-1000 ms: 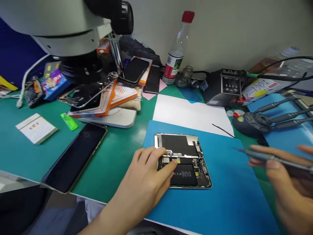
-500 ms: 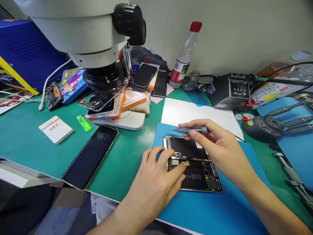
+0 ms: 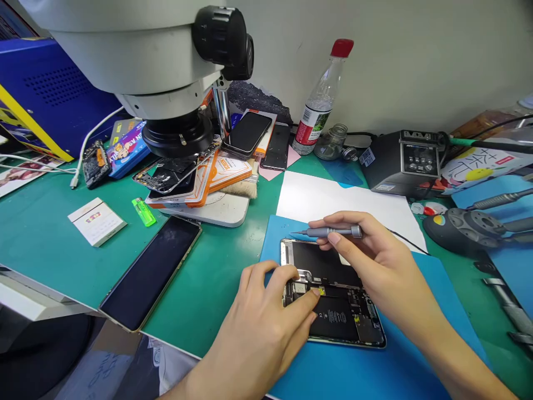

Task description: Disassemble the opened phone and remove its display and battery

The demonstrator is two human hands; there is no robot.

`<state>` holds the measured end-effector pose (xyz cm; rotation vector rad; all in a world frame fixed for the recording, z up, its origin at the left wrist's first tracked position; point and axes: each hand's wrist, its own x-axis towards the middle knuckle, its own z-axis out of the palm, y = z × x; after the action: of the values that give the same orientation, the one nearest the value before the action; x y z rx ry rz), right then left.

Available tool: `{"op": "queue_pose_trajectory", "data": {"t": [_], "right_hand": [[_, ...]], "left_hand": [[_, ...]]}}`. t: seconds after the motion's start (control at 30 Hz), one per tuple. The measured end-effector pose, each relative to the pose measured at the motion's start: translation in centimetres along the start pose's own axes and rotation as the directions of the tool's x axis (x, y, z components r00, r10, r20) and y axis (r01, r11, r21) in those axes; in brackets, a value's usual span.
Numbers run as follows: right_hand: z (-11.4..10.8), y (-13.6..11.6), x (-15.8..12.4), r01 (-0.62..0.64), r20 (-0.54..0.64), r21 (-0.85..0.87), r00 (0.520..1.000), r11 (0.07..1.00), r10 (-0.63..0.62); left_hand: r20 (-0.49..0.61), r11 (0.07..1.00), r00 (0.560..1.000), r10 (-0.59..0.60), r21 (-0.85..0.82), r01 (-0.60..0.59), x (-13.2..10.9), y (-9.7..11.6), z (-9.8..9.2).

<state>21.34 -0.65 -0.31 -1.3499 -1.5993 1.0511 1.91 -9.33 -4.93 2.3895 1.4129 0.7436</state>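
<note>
Screwdriver held level above the opened smartphone

Through the head camera I look at the opened smartphone (image 3: 366,330), which lies flat on the blue mat (image 3: 353,375). Its long axis goes from left to right across my view, with the right end a little nearer to me. The battery (image 3: 333,321) is in the near half.

The precision screwdriver (image 3: 325,232) is at the far edge of the smartphone. Its long axis is almost level, and its thin tip points to the left; I cannot tell how high it is.

The right hand (image 3: 381,258) is closed around the handle in a pinch, with thumb below and fingers above. The left hand (image 3: 266,322) is half open, palm down, with bent fingers on the left part of the smartphone. Its index fingertip is beside a yellow patch (image 3: 322,290). I cannot tell if this hand grips something.
</note>
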Motion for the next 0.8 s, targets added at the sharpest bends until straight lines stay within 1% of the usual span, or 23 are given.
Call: {"op": "queue_pose_trajectory", "data": {"t": [0.1,0.23,0.33,0.47,0.57,0.67,0.8], "right_hand": [[0.4,0.1,0.0,0.017,-0.006,0.058,1.000,0.998,-0.016],[0.8,0.5,0.1,0.040,0.048,0.067,0.998,0.997,-0.043],[1.0,0.8,0.1,0.065,0.081,0.028,0.994,0.997,-0.067],[1.0,1.0,-0.2,0.084,0.090,-0.065,0.993,0.994,-0.078],[1.0,0.9,-0.4,0.080,0.085,-0.077,0.994,0.994,-0.073],[0.8,0.5,-0.3,0.054,0.041,0.000,0.998,0.999,-0.054],[-0.1,-0.6,-0.5,0.034,-0.117,0.172,0.993,0.985,-0.014]], "left_hand": [[0.019,1.000,1.000,-0.014,-0.010,0.014,0.0,0.5,-0.1],[0.014,0.999,0.999,-0.037,-0.002,0.037,0.0,0.7,-0.1],[0.010,0.999,0.999,-0.038,-0.006,0.038,-0.2,0.6,0.0],[0.020,0.999,0.999,-0.039,-0.024,0.040,-0.3,0.4,0.1],[0.021,0.999,0.999,-0.040,-0.026,0.041,-0.3,0.3,0.2],[0.017,0.999,0.999,-0.036,-0.037,0.037,-0.3,0.3,0.2],[0.008,0.996,0.998,-0.062,-0.069,0.062,-0.2,0.2,0.2]]}}
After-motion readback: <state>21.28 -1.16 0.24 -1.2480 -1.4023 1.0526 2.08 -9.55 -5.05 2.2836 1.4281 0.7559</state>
